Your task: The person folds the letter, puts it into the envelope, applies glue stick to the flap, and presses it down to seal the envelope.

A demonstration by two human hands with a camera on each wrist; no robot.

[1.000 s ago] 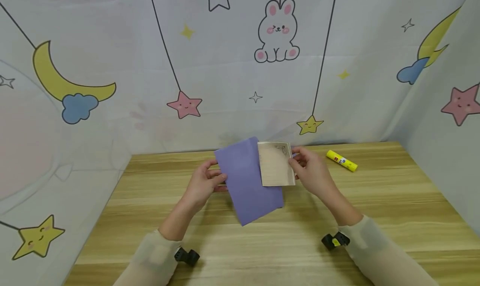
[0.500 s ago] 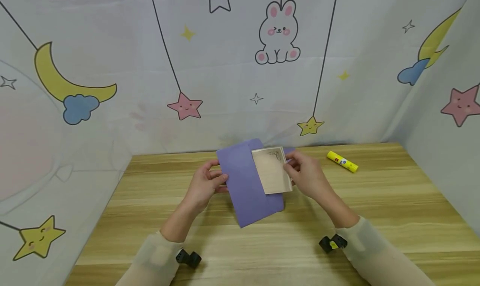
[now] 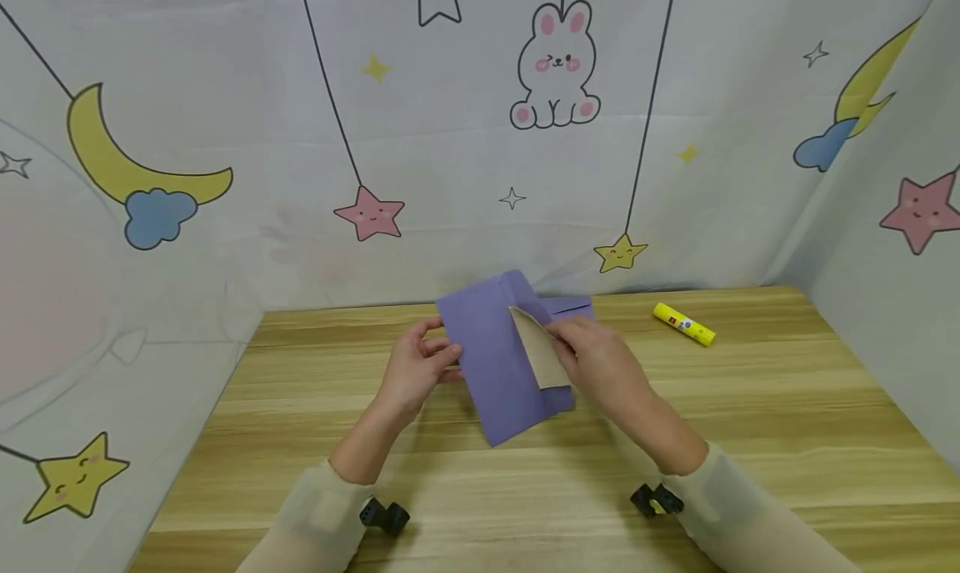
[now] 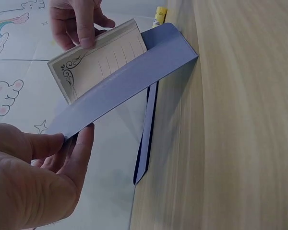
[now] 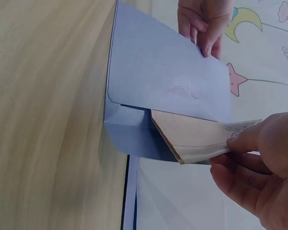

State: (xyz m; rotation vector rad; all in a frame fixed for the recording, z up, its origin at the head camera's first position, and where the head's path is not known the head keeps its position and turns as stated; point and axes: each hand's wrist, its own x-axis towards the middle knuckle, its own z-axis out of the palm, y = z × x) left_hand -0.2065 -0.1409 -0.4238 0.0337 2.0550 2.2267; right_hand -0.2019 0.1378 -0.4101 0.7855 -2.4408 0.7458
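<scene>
My left hand pinches the left edge of a purple envelope, tilted above the table, thumb in front and fingers behind. The envelope's flap stands open on its right side. My right hand grips a small stack of beige letter paper between thumb and fingers. Lines and a scroll ornament in one corner show on the paper in the left wrist view. One end of the paper lies in the envelope's mouth in the right wrist view, between front panel and flap; its inserted part is hidden.
A second purple envelope lies at the back of the wooden table, partly covered by the first. To its right lies a yellow glue stick. A white printed curtain hangs directly behind the table.
My right hand has moved left with the letter paper, tilting it and bringing its end into the envelope's mouth. The envelope has turned slightly in my left hand, and its flap shows more.
</scene>
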